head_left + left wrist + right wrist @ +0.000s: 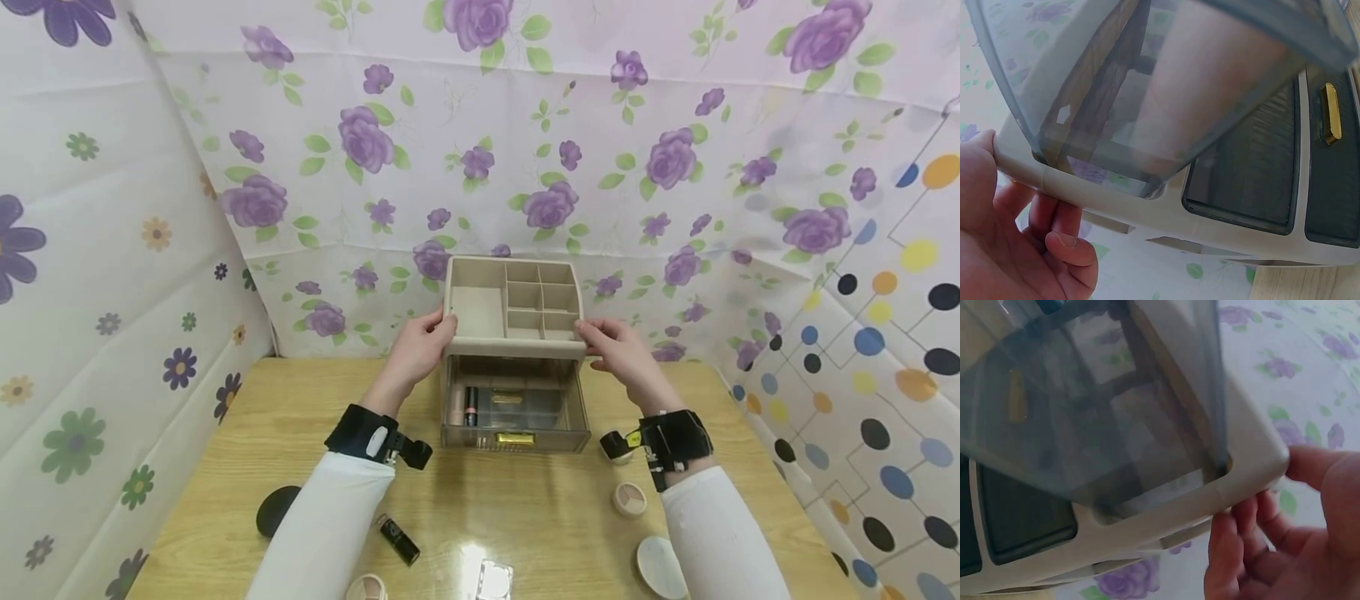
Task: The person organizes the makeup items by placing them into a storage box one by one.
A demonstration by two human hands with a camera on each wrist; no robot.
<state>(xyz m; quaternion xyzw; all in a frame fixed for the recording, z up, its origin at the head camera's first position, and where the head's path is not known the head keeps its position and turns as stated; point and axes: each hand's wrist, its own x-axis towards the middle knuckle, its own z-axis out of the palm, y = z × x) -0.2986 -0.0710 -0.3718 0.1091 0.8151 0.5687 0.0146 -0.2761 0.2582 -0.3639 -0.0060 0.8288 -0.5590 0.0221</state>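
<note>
At the far side of the wooden surface (pixel 540 508), in front of the floral cloth (pixel 360 167), position yourself relative to the beige drawer organizer (pixel 517 346), which is between your two hands. Its base is hidden in the head view, so you cannot tell whether it rests on the surface or is raised. Treat the body as stiff, probably moulded plastic: fairly light for its bulk, with smooth outer walls that may slip under uneven pressure. The transparent drawer (pixel 555 440) stands pulled out toward you, which likely moves the balance forward; do not take weight on it, because its thin walls appear the part most liable to crack, and it may slide if the unit tilts. The divided top tray (pixel 478 312) appears rigid, and its outer rim gives the soundest hold. Your left grip (pixel 416 350) grasps the left upper edge near the front corner; your right grip (pixel 618 350) pinches the matching right edge. Apply equal force at both points and hold the body level. The dark tube (pixel 471 407) inside the drawer is probably free to roll, so avoid sudden tilting. Reserve the gold handle (pixel 515 438) for sliding the drawer, never for carrying.
</note>
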